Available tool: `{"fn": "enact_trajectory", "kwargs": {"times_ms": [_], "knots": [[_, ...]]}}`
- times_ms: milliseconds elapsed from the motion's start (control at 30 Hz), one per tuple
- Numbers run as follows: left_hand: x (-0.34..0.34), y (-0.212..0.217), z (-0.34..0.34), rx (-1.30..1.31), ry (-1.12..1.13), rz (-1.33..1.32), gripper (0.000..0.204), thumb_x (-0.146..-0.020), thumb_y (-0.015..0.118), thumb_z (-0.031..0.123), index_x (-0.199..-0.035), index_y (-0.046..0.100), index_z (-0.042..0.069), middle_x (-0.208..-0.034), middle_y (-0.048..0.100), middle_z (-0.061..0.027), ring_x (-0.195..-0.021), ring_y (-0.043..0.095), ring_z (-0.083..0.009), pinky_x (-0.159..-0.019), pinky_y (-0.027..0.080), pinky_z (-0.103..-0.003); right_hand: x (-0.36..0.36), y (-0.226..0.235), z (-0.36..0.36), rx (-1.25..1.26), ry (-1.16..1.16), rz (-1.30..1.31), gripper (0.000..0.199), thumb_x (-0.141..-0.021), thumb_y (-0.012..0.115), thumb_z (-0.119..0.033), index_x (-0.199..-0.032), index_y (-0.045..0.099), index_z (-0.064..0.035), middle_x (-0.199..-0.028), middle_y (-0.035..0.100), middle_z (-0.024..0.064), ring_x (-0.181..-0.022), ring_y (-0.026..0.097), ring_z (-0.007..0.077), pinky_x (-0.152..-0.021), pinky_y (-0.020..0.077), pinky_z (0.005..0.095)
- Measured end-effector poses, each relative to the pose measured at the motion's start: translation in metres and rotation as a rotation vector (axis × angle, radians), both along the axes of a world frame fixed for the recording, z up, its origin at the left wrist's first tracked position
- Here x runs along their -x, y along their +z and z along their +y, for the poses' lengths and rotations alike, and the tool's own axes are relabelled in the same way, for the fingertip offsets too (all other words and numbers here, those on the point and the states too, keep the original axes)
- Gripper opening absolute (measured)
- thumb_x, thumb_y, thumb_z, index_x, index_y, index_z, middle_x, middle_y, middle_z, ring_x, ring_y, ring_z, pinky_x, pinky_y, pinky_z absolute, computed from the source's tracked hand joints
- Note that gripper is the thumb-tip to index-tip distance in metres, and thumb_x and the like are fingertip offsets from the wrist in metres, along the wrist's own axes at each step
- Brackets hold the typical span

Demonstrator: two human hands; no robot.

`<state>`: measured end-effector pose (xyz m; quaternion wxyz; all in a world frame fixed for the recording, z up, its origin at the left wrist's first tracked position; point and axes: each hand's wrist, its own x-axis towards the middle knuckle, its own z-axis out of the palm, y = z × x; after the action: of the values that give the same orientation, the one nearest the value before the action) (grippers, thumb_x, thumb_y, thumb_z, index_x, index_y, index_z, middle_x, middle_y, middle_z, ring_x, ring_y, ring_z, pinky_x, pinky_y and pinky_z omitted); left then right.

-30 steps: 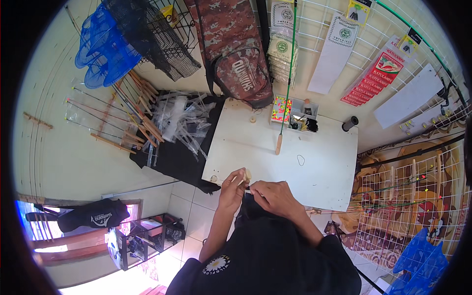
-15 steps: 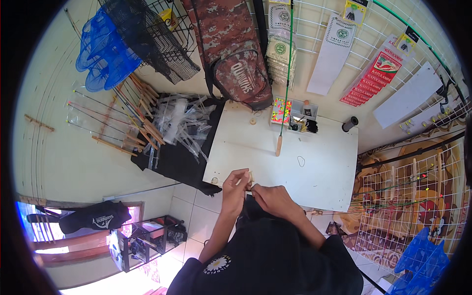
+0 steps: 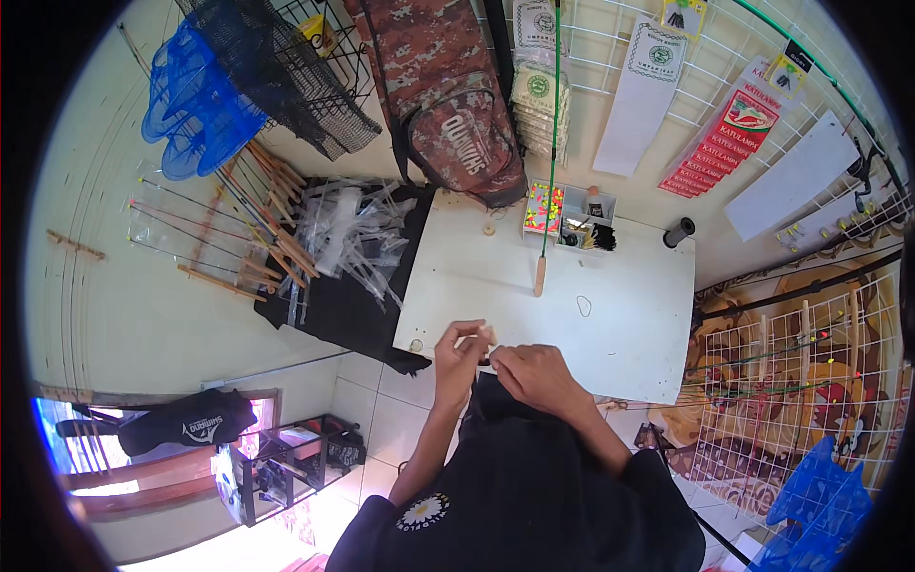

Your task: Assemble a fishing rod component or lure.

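Both hands are together over the near edge of a white table point(image 3: 610, 357). Between the thumb and fingertips of my left hand point(image 3: 457, 360) is a small pale piece point(image 3: 490, 335), too small to name. My right hand point(image 3: 534, 372) is closed with its fingertips pressed up against the left ones, below that piece. Whatever the right fingers pinch is hidden behind them. Farther off on the tabletop lies a thin green rod point(image 3: 552, 172) with a wooden handle point(image 3: 540, 276), touched by neither hand. A thin dark loop of line point(image 3: 583, 306) rests to its right.
A divided tray point(image 3: 596, 205) with bright beads and small bottles stands at the table's back, beside a dark spool point(image 3: 679, 232). A camouflage bag point(image 3: 462, 133) leans there. Clear plastic wrappers point(image 3: 348, 238) lie on black cloth at left. A wire grid point(image 3: 762, 381) holds rods at right.
My left fingers have lifted slightly, and the pale piece now shows higher between the fingertips. The right hand has turned a little and stays beside it. The view has shifted slightly.
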<state>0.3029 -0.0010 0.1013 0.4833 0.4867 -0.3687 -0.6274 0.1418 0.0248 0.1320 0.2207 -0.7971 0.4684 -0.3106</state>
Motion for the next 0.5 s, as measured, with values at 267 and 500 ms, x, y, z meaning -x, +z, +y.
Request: {"fn": "enact_trajectory", "kwargs": {"times_ms": [267, 500], "knots": [[-0.023, 0.013, -0.008, -0.198, -0.364, 0.478, 0.035, -0.096, 0.059, 0.029, -0.112, 0.057, -0.002, -0.094, 0.062, -0.0061, -0.080, 0.058, -0.0096, -0.069, 0.048, -0.020, 0.014, -0.010, -0.014, -0.048, -0.065, -0.044, 0.004, -0.088, 0.055, -0.010, -0.090, 0.053, -0.0070, -0.068, 0.061, 0.0112, -0.060, 0.061, 0.0315, -0.054, 0.0453, 0.0422], [0.006, 0.004, -0.009, 0.107, -0.049, -0.119, 0.018, -0.093, 0.062, 0.011, -0.105, 0.059, -0.002, -0.091, 0.060, -0.0054, -0.078, 0.056, -0.0118, -0.066, 0.043, -0.024, 0.008, 0.007, -0.009, 0.029, -0.024, -0.002, 0.007, -0.088, 0.057, -0.013, -0.091, 0.053, -0.0075, -0.071, 0.062, 0.0094, -0.062, 0.063, 0.0294, -0.056, 0.0469, 0.0421]]}}
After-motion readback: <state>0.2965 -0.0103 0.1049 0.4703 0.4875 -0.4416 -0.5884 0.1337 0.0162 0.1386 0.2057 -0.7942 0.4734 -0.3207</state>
